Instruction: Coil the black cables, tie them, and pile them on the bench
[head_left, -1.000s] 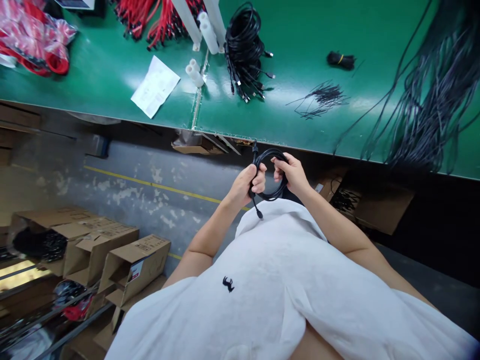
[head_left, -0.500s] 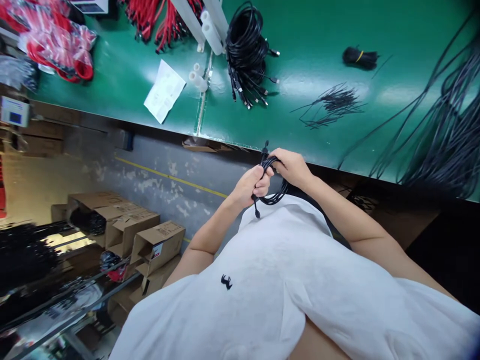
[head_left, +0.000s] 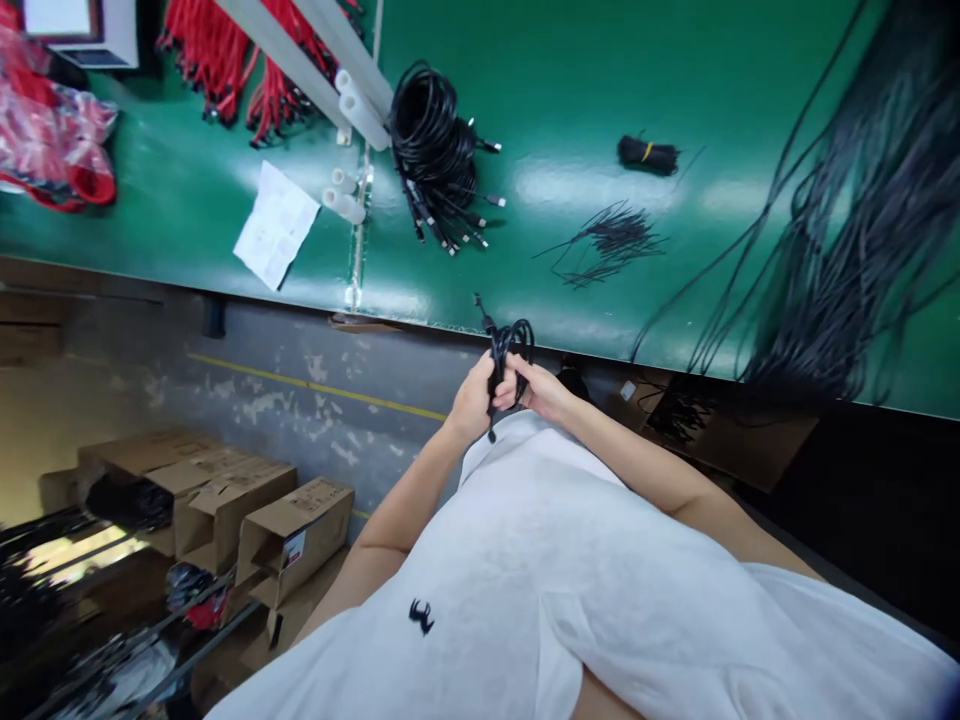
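A coiled black cable (head_left: 517, 335) is held in front of my shirt, just off the edge of the green table (head_left: 555, 60). Around its left side my left hand (head_left: 474, 398) is closed, with one connector end sticking up and another hanging below. My right hand (head_left: 541, 388) is closed at the lower part of the coil, its fingertips meeting those of the left; the fingers partly hide the loops. On the table ahead lie a bundle of finished black cables (head_left: 435, 150) with metal plugs, loose black ties (head_left: 619, 235) and a tie bundle (head_left: 649, 154) with a yellow band.
Long loose black cables (head_left: 840, 250) spread over the table's right end. To the left are a white paper (head_left: 276, 225), white tubes (head_left: 345, 205), red cables (head_left: 214, 60) and bagged red cables (head_left: 60, 140). Cardboard boxes (head_left: 300, 530) stand on the floor at left.
My right hand has moved from the top of the coil down to its lower part, close against my left hand. The view has shifted, so the table's things appear further left and lower.
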